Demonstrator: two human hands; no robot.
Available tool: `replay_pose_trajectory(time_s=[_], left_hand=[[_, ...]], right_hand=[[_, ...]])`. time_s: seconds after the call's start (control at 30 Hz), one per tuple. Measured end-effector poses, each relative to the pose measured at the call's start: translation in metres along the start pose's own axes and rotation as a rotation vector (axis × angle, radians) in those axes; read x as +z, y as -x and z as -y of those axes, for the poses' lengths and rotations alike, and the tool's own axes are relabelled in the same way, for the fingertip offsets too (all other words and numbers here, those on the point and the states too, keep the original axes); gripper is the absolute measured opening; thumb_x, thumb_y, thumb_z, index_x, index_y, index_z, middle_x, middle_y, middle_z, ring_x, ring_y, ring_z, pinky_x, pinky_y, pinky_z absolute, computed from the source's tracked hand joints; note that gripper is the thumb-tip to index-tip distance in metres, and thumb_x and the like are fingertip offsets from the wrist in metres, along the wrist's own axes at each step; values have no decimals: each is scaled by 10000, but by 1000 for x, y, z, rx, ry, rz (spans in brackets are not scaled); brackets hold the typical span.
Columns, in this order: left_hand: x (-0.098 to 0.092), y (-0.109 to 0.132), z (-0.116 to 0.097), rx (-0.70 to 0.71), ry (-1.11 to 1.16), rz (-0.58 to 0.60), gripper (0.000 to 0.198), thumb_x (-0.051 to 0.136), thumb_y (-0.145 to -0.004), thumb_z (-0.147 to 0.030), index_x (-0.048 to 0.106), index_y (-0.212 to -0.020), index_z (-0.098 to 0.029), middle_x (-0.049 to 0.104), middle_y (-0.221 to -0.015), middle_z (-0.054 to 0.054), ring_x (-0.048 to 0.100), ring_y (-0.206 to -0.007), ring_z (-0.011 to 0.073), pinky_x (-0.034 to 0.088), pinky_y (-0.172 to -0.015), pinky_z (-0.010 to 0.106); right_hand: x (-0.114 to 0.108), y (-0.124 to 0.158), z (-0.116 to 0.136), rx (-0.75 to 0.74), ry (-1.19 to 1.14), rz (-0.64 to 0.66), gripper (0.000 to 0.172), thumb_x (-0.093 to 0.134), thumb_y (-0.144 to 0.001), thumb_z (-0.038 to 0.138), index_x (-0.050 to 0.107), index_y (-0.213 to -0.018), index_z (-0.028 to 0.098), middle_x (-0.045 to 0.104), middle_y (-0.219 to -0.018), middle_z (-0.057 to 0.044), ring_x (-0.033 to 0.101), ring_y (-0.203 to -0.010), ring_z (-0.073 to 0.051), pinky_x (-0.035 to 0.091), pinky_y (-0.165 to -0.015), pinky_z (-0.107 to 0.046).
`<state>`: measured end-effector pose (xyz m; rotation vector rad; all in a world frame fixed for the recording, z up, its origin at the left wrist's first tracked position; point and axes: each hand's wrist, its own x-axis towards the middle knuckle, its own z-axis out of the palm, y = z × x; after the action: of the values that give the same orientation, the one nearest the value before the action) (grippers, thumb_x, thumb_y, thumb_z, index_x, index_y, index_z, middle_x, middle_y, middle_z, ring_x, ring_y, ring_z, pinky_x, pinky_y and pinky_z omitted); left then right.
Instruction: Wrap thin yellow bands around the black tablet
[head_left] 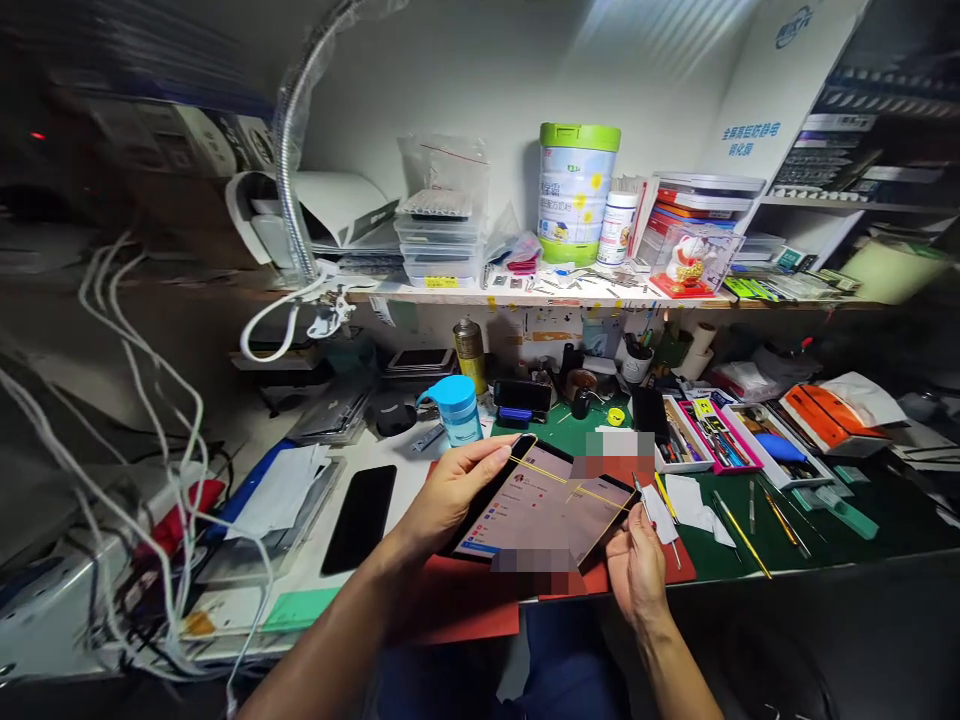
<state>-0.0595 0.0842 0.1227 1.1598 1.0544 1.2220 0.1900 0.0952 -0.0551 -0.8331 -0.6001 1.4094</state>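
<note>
A tablet (pixel 517 500) is tilted up above the red mat (pixel 465 610), its screen lit with a settings-like list. Yellow rubber bands (pixel 551 472) stretch across the screen. My left hand (pixel 461 490) grips the tablet's upper left side, thumb on the front. At the right edge, my right hand (pixel 636 560) is closed on the tablet with its fingertips near a band. Blurred blocks hide part of the screen and lower edge. Just beyond my right fingers lies a thin pointed tool (pixel 673 545) beside white paper (pixel 686 505).
A dark phone (pixel 360 520) lies at left, near a blue cup (pixel 456 410). Tool trays (pixel 724 440) and several slim tools (pixel 742 535) occupy the green mat at right. White cables (pixel 135 400) hang at far left. A shelf (pixel 525 290) with a large can (pixel 577 195) spans the back.
</note>
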Motion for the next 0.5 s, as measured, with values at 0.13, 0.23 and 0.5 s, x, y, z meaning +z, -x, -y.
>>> replay_pose_trajectory(time_s=[0.13, 0.23, 0.5], left_hand=[[-8, -3, 4, -49, 35, -6, 479, 749, -899, -501, 757, -1275, -204, 812, -1109, 114, 768, -948, 282, 583, -815, 328], [-17, -4, 10, -71, 78, -89, 527, 817, -841, -490, 741, -1270, -195, 823, -1005, 107, 777, -841, 268, 589, -734, 314], [-31, 14, 33, 88, 383, -490, 467, 882, -772, -397, 760, -1163, -174, 806, -1126, 105, 744, -1084, 274, 595, -936, 353]], right_hand=[[8, 14, -6, 63, -18, 9, 406, 760, -846, 634, 707, -1018, 270, 780, -1015, -47, 749, -1016, -235, 640, -876, -411], [14, 22, -10, 85, 12, 41, 496, 875, -756, 530, 694, -1134, 266, 779, -1136, -67, 743, -1087, -253, 633, -892, -395], [60, 3, 82, -17, 318, 335, 472, 805, -866, 447, 644, -1282, 294, 759, -1108, -53, 735, -989, -255, 613, -832, -385]])
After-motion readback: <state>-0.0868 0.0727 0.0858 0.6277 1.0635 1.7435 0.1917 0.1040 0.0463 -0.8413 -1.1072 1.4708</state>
